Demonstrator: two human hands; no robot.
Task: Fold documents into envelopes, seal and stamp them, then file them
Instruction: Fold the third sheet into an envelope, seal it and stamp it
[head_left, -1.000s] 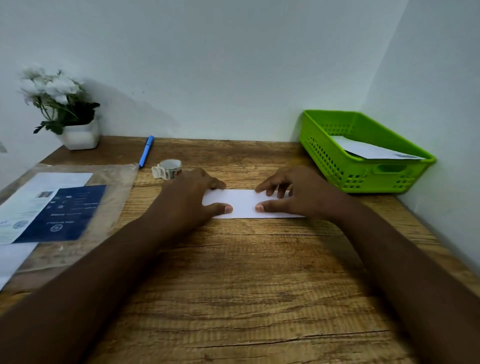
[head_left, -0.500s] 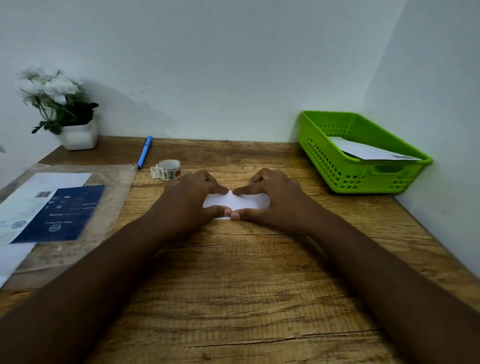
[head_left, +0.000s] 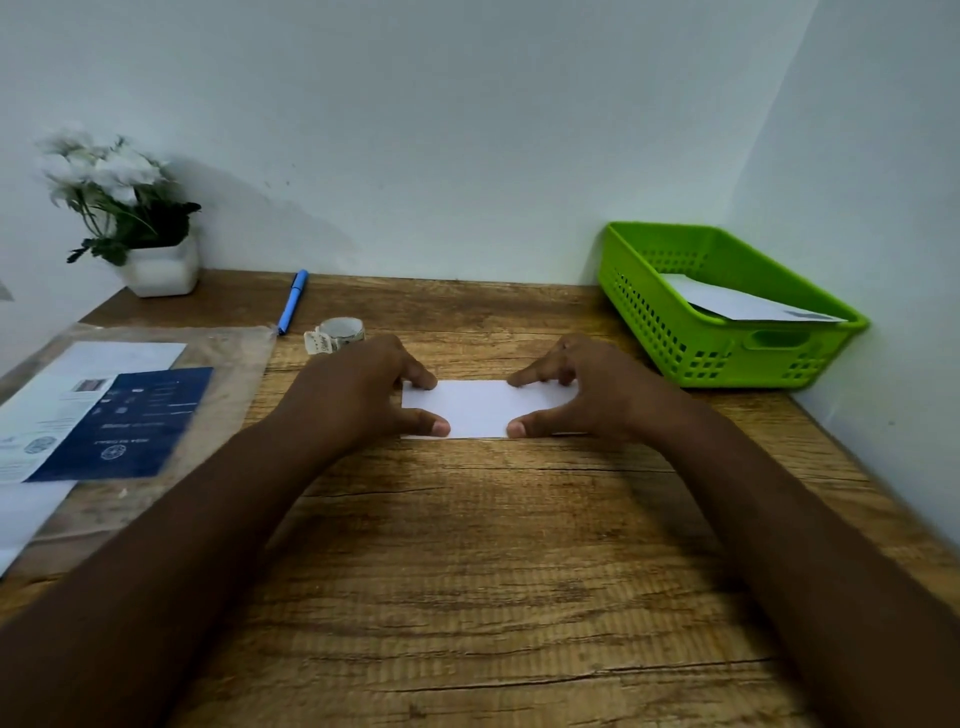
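Observation:
A folded white paper (head_left: 480, 408) lies flat on the wooden desk (head_left: 467, 571) in front of me. My left hand (head_left: 363, 395) presses its left end with thumb and fingertips. My right hand (head_left: 587, 395) presses its right end the same way. Between the two hands the middle of the paper shows. A roll of stamps (head_left: 340, 332) sits just behind my left hand. The green basket (head_left: 727, 353) at the right holds a white envelope (head_left: 743, 306).
A blue pen (head_left: 293, 301) lies near the back wall. A clear plastic sleeve (head_left: 218, 374) with a white sheet and a dark blue leaflet (head_left: 124, 423) covers the desk's left side. A white flower pot (head_left: 161, 270) stands in the back left corner. Walls close the back and right.
My right hand slid left until its fingers met my left hand's over the paper, then slid back right. The paper now looks shorter than a second ago.

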